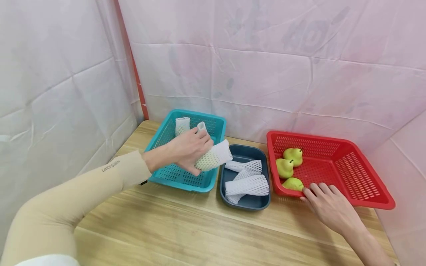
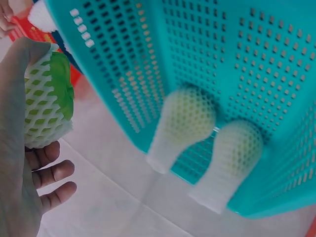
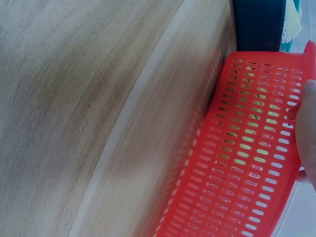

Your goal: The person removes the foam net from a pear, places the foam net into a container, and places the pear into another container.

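In the head view we see the left hand (image 1: 191, 147) pinching a netted pear (image 1: 206, 160) between thumb and forefinger, its other fingers loose in the left wrist view. The pear is at the rim of the teal basket (image 1: 199, 188) that faces the bench's right edge. The hand stands in our line of sight, covering part of that basket and of the two netted pears (image 2: 190, 116) inside it, which the left wrist view shows side by side.

The right hand (image 1: 329, 205) rests on the front rim of the red basket (image 1: 319, 166), fingers bent over it; we cannot tell how firmly they hold. Three bare pears (image 1: 284, 168) lie at that basket's left end, the frontmost just beside the fingers. Between the baskets, the navy tray (image 1: 246, 205) holds three white nets (image 1: 254, 184), two of them crossed.

The teal basket sits near the back left corner of the bench (image 1: 199, 221), the tray near the back edge, the red basket toward the right edge. The bench top has a pale wood grain. Creased, faintly printed cloth (image 1: 233, 55) hangs behind the back edge and at both sides, with a red strip (image 1: 133, 68) rising by the back left corner. A beige sleeve (image 1: 83, 184) covers the left arm.
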The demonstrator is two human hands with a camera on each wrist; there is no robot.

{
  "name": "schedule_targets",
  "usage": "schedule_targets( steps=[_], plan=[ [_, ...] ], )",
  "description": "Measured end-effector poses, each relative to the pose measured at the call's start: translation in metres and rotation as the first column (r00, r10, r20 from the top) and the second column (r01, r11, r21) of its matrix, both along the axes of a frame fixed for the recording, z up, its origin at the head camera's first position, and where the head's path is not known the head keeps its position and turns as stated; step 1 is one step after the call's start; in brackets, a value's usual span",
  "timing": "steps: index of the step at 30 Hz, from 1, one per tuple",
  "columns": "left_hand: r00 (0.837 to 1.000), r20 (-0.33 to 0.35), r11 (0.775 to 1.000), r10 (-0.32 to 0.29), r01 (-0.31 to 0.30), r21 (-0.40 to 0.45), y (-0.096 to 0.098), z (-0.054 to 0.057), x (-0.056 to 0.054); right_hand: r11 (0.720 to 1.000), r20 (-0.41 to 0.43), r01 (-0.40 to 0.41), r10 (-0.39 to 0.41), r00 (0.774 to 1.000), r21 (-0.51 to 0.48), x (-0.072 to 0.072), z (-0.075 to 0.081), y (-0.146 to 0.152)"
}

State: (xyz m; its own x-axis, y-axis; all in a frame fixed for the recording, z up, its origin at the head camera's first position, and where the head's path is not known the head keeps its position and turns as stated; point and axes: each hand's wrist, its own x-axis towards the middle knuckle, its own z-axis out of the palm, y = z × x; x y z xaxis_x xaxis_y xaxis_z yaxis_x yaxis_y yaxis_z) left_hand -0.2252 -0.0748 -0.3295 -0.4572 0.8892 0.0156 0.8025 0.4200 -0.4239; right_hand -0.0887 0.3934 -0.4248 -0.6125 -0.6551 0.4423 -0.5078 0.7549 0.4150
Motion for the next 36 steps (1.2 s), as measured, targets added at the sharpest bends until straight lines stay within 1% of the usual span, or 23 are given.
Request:
schedule_targets(
  steps=[5,10,12,18,23,26,31,36],
  plan=[
    [0.999,-0.016,0.998,-0.044,0.045,0.036,0.001,-0.003,0.016,1.000,0.000,0.000,0.000,1.000,0.001,0.000,-0.001,0.000],
    [0.996,-0.063,0.994,-0.067,0.072,0.076,0.002,-0.010,0.028,1.000,-0.001,0.000,0.000,1.000,0.003,-0.001,-0.002,0.000],
    [0.995,-0.070,0.992,-0.068,0.075,0.099,0.004,-0.012,0.034,1.000,-0.002,-0.001,0.001,1.000,0.003,-0.001,-0.003,0.000],
    [0.998,-0.048,0.982,-0.045,0.053,0.179,0.009,-0.013,0.051,1.000,-0.008,-0.004,0.004,1.000,0.001,-0.001,-0.002,0.000],
    [0.997,-0.064,0.976,-0.049,0.061,0.208,0.014,-0.016,0.065,1.000,-0.009,-0.001,0.001,1.000,0.000,0.000,-0.002,0.001],
    [0.996,-0.073,0.972,-0.053,0.068,0.223,0.017,-0.020,0.072,1.000,-0.006,0.000,0.000,1.000,0.000,-0.001,-0.002,0.001],
    [0.996,-0.062,0.966,-0.065,0.079,0.245,0.021,-0.030,0.083,1.000,-0.004,0.000,0.000,1.000,-0.003,-0.001,-0.002,0.001],
    [0.997,-0.010,0.959,-0.077,0.077,0.271,0.026,-0.040,0.093,1.000,-0.007,-0.003,0.003,1.000,-0.004,-0.001,-0.002,0.001]
  ],
)
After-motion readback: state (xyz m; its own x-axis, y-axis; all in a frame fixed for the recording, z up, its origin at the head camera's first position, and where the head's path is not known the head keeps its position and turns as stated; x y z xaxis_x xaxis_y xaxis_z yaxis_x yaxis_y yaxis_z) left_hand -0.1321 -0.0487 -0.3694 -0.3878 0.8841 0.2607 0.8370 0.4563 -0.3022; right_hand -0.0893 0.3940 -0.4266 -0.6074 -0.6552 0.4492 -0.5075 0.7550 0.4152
